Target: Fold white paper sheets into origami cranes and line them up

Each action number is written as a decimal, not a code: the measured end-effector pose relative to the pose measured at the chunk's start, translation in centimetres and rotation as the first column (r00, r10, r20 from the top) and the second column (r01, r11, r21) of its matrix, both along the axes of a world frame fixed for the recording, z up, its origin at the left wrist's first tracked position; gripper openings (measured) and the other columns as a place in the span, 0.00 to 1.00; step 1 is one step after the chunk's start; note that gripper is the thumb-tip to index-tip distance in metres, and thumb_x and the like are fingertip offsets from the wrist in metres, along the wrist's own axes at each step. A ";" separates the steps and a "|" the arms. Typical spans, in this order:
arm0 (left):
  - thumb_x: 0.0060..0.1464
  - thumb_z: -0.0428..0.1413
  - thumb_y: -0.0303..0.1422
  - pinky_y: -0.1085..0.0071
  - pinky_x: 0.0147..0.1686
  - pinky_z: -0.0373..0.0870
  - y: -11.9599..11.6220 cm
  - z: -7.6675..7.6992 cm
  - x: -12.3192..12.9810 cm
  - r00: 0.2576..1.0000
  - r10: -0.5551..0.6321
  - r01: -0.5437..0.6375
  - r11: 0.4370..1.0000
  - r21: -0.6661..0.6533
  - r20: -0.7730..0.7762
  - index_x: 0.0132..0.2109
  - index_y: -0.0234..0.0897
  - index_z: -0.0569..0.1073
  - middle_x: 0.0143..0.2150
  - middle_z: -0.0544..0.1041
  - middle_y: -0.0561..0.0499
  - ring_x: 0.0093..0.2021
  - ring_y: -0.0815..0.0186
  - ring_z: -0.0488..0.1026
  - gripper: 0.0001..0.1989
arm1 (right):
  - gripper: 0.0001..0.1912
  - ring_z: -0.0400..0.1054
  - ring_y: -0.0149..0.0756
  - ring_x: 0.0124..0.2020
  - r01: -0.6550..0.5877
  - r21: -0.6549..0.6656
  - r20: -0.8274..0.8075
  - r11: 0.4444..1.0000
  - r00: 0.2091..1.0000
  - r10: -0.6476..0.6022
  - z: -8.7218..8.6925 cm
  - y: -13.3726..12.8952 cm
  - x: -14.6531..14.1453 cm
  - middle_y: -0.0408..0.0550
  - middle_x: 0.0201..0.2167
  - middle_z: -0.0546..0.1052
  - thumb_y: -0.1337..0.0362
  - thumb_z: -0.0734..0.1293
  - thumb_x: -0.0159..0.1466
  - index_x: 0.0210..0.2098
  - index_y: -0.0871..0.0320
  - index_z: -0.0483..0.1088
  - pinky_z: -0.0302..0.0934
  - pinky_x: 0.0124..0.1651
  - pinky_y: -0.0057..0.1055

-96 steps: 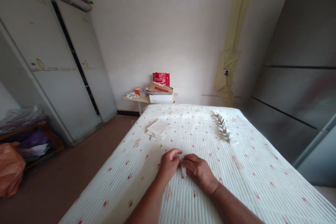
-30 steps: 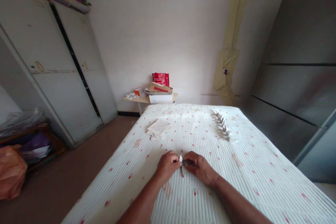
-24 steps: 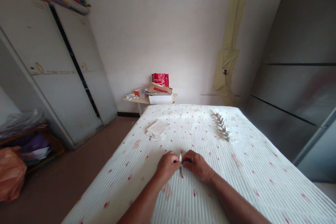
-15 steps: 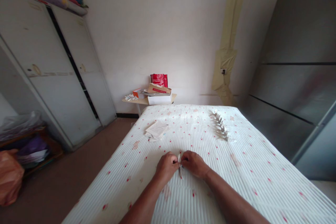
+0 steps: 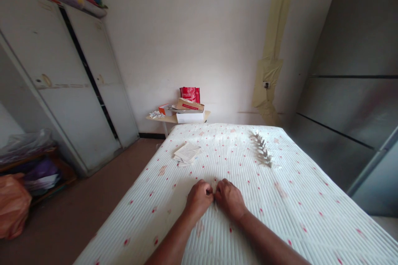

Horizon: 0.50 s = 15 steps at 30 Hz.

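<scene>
My left hand (image 5: 200,197) and my right hand (image 5: 229,198) meet over the near middle of a white ribbed bed cover (image 5: 236,157) dotted with red. The fingers of both are closed around a small folded paper (image 5: 215,203), mostly hidden between them. Beyond my left hand lies a loose stack of printed paper sheets (image 5: 187,152). Several folded paper pieces with pointed tips (image 5: 262,149) stand in a row at the far right of the cover.
Behind the bed, a small table (image 5: 169,119) holds a white box (image 5: 190,117), a red bag (image 5: 190,94) and small white pieces (image 5: 156,114). Grey cabinets (image 5: 90,78) stand left; a large dark grey panelled surface (image 5: 351,107) is at right.
My hands have closed in around the folded paper, and my right fingers have curled further over it. Less of the paper shows now. The view has shifted slightly.
</scene>
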<state>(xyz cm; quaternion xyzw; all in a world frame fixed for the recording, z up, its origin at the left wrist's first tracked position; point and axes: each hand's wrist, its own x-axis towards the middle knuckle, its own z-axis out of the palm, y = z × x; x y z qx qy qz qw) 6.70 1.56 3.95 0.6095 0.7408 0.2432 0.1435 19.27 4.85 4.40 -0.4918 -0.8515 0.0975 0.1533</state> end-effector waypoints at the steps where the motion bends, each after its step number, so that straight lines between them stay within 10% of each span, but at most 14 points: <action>1: 0.43 0.53 0.26 0.78 0.31 0.58 -0.1 0.1 0.1 1.000 0.008 -0.008 1.000 -0.008 -0.006 0.26 0.36 0.72 0.29 0.71 0.54 0.32 0.71 0.68 0.04 | 0.10 0.68 0.34 0.36 0.002 -0.001 -0.002 1.000 1.000 -0.002 0.0 0.0 0.0 0.50 0.33 0.73 0.71 0.57 0.60 0.32 0.61 0.70 0.53 0.35 0.26; 15: 0.43 0.52 0.28 0.75 0.26 0.56 0.3 1.8 0.8 0.990 0.126 -0.135 0.981 -0.140 -0.068 0.27 0.39 0.76 0.28 0.77 0.52 0.30 0.68 0.71 0.07 | 0.07 0.67 0.31 0.31 -0.037 -0.148 -0.066 0.988 0.997 0.028 0.9 0.5 0.7 0.46 0.31 0.73 0.68 0.60 0.57 0.29 0.59 0.71 0.50 0.31 0.24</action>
